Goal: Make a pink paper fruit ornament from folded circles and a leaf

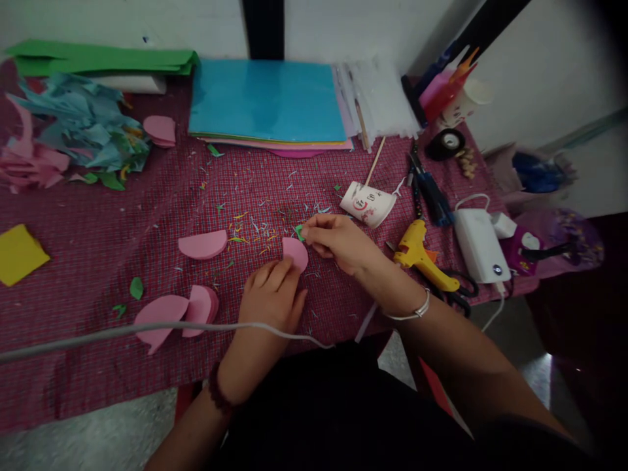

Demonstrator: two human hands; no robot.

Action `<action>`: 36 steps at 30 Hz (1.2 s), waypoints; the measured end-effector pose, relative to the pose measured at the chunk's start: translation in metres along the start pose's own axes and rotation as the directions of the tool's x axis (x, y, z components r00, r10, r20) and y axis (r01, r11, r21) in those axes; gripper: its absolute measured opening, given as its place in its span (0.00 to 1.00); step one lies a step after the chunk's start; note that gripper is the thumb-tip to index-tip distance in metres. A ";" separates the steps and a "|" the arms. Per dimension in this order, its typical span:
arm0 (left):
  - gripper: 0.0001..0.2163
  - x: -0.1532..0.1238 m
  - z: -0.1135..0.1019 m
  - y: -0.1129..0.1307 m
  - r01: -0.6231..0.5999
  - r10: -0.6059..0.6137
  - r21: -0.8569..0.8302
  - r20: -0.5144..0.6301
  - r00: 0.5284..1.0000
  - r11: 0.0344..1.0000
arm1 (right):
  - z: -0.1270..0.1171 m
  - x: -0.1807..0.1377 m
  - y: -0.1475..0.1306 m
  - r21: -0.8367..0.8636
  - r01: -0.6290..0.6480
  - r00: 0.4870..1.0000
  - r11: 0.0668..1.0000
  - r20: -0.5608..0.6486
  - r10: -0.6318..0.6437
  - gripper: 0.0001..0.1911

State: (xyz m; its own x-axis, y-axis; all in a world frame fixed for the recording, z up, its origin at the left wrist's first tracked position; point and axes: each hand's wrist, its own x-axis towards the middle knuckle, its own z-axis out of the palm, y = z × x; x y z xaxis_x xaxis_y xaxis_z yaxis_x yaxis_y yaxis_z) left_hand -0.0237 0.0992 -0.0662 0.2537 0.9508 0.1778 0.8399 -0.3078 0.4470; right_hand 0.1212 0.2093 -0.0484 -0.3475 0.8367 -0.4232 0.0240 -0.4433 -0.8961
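Lays left hand (pixel 269 294) palm-down with fingers (pixel 277 271) toward one o'clock, left forearm (pixel 199 412) in from seven. Holds right hand (pixel 341 242) at two o'clock from it, fingertips (pixel 309 232) pinched, right forearm (pixel 461 350) in from four.

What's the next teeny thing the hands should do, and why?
Maybe lay the small green piece on the pink piece: the right hand pinches the green one close by its edge, and the left hand's fingers already rest on the pink.
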 end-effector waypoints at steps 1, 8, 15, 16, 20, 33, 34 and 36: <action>0.11 0.002 -0.003 -0.003 0.006 -0.008 -0.067 -0.037 0.999 0.998 | 0.001 0.004 0.000 0.029 -0.066 0.997 0.997 0.028 0.066 0.05; 0.09 0.036 -0.037 -0.017 0.286 -0.334 -0.528 0.006 0.943 0.800 | 0.009 0.002 -0.001 0.019 -0.118 0.988 0.993 0.099 0.115 0.05; 0.09 0.061 -0.047 -0.020 0.242 -0.171 -0.419 0.201 0.965 0.875 | 0.008 -0.016 -0.006 -0.174 0.094 0.993 0.980 0.089 -0.079 0.04; 0.08 0.062 -0.048 -0.021 0.242 -0.163 -0.409 0.219 0.962 0.880 | 0.008 -0.017 -0.005 -0.183 0.120 0.990 0.976 0.098 -0.104 0.05; 0.11 0.066 -0.051 -0.023 0.300 -0.197 -0.364 0.294 0.936 0.882 | 0.009 -0.017 0.004 -0.201 0.229 0.969 0.952 0.138 -0.204 0.04; 0.07 0.085 -0.060 -0.052 0.306 -0.255 -0.288 0.201 0.946 0.907 | -0.129 -0.121 0.025 -0.968 -0.026 0.761 0.248 -0.180 -0.623 0.29; 0.08 0.086 -0.058 -0.055 0.302 -0.248 -0.291 0.209 0.946 0.908 | -0.141 -0.122 0.034 -0.976 -0.069 0.787 0.208 -0.181 -0.589 0.31; 0.08 0.084 -0.053 -0.059 0.300 -0.239 -0.298 0.224 0.945 0.906 | -0.155 -0.120 0.049 -0.981 -0.102 0.831 0.165 -0.176 -0.528 0.34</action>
State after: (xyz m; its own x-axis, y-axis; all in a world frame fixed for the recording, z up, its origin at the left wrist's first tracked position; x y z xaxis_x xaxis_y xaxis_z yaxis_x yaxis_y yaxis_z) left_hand -0.0775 0.1952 -0.0310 0.1465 0.9799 -0.1357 0.6940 -0.0040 0.7200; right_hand 0.3096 0.1374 -0.0625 -0.1368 0.9858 0.0976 0.9590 0.1565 -0.2361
